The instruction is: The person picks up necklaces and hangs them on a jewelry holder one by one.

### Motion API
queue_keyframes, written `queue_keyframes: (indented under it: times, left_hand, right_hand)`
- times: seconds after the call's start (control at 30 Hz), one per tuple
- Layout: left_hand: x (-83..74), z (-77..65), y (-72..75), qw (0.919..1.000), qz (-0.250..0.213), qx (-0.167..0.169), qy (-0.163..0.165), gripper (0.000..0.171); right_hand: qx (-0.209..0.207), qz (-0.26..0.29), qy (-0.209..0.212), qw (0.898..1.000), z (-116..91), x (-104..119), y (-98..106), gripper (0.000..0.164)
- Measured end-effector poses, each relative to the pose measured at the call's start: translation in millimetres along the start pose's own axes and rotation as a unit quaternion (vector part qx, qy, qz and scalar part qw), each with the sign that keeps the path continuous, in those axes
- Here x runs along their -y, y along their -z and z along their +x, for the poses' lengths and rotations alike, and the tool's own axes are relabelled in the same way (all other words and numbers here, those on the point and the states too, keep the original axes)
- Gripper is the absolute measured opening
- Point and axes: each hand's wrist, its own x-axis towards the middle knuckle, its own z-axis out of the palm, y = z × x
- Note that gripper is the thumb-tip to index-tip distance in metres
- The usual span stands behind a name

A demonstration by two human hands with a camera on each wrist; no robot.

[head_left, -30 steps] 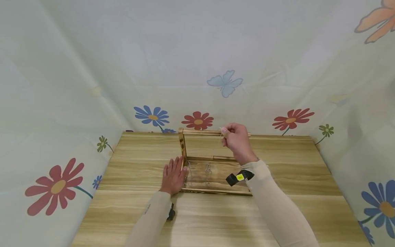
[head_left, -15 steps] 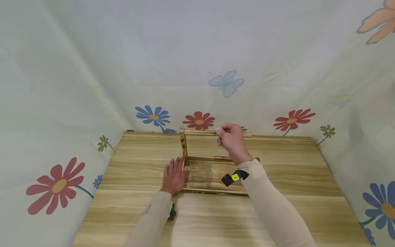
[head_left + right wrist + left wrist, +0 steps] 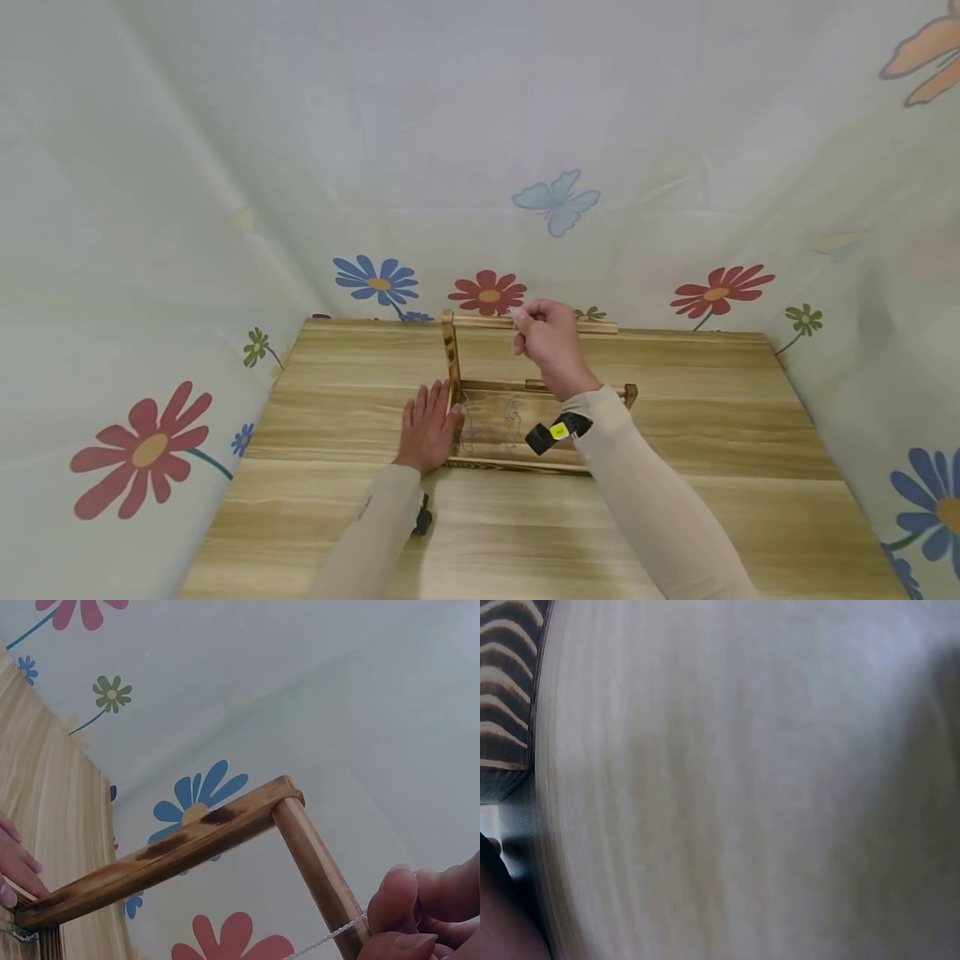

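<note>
1. Clock centred on the stand's base, 12 toward the back wall. Nearest: two pale sleeves (image 3: 375, 533), coming in from about 7 and 5, a black wrist camera (image 3: 537, 439) at the right cuff.
2. Base, a low wooden tray with a dark front rim (image 3: 517, 468). Thin chains (image 3: 512, 410) lie in its left and middle parts; their count cannot be told.
3. Left hand (image 3: 429, 432) at 9, palm down, fingers straight, grasping nothing. It rests against the base's left end by the post's foot, probably to steady a light stand against any tug from above.
4. Post (image 3: 452, 350) at 10 to 11, upright, scorched in patches, carrying the top bar (image 3: 600, 327), which runs right to a free end.
5. Right hand (image 3: 551, 346) at 12 to 1, thumb and fingers pinching one silvery chain (image 3: 334, 931) beside the bar. Such a fingertip hold likely suits something so fine and limp. Whether the chain loops over the bar cannot be told.
6. Surface: pale wood-grain table (image 3: 750, 400), its far edge behind the stand.
7. Room: whitish wall covering (image 3: 420, 125), creased, printed with a red flower (image 3: 487, 293) at 12 and a pale butterfly (image 3: 558, 202) above.
</note>
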Motion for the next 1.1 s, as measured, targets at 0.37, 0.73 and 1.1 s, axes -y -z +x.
queue_keyframes:
  times: [0.37, 0.73, 1.1]
  left_hand:
    - [1.0, 1.7, -1.8, 0.9998, -0.015, -0.006, -0.007, 0.062]
    - [-1.2, 1.0, -2.1, 0.9999, 0.004, -0.015, -0.006, 0.061]
    - [4.7, 3.2, -5.6, 0.9999, -0.011, -0.001, 0.010, 0.063]
  right_hand:
    - [-0.008, 0.001, 0.026, 1.000, -0.6, -2.3, -17.4, 0.018]
    - [-0.019, 0.012, 0.040, 0.999, -1.8, -1.7, -34.6, 0.021]
    - [-0.003, 0.043, 0.018, 0.999, 0.7, 1.0, -44.8, 0.021]
